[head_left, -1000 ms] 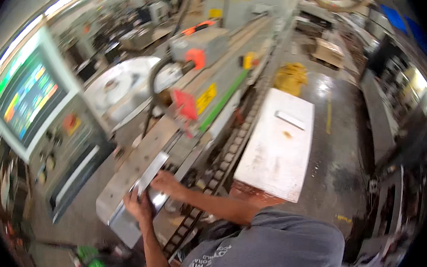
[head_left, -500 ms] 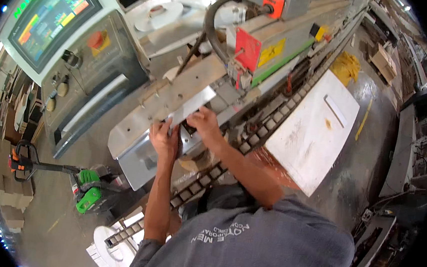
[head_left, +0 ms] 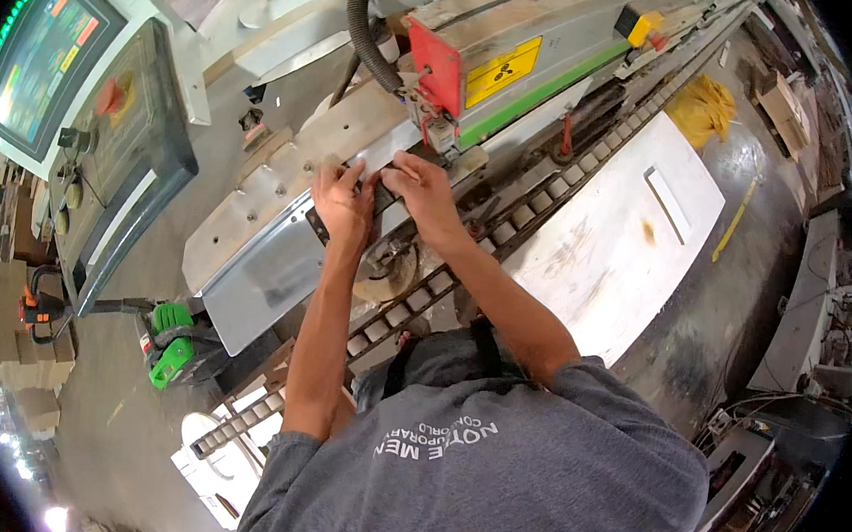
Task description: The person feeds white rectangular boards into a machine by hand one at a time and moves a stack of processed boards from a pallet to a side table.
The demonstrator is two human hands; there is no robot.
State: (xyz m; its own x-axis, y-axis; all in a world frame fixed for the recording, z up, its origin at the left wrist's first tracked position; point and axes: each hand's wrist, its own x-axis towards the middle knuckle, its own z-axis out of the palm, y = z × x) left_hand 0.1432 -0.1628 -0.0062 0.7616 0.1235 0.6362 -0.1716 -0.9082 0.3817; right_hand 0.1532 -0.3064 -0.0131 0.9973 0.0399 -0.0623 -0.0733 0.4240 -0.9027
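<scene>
My left hand (head_left: 343,205) is over the bright metal plate (head_left: 255,305) on the side of a machine. Its thumb and fingers are pinched together near the upper edge of that plate. Close beside it, my right hand (head_left: 423,198) has its fingers curled at the same dark gap, just below a red upright plate (head_left: 434,67). Whatever the fingertips grip is hidden by the fingers. A worn, tan metal guide (head_left: 287,183) with bolts in it runs along behind both hands.
At the left stands a control panel with a lit screen (head_left: 47,56). A ribbed hose (head_left: 358,23) arches above the hands. A chain track (head_left: 543,199) passes under my right forearm, with a white board (head_left: 602,250) beyond. A green-and-black pallet truck (head_left: 173,358) is at lower left.
My view has shifted, and the control panel sits further left. Both hands are closer together, nearer the red plate. The left hand has moved up along the metal plate.
</scene>
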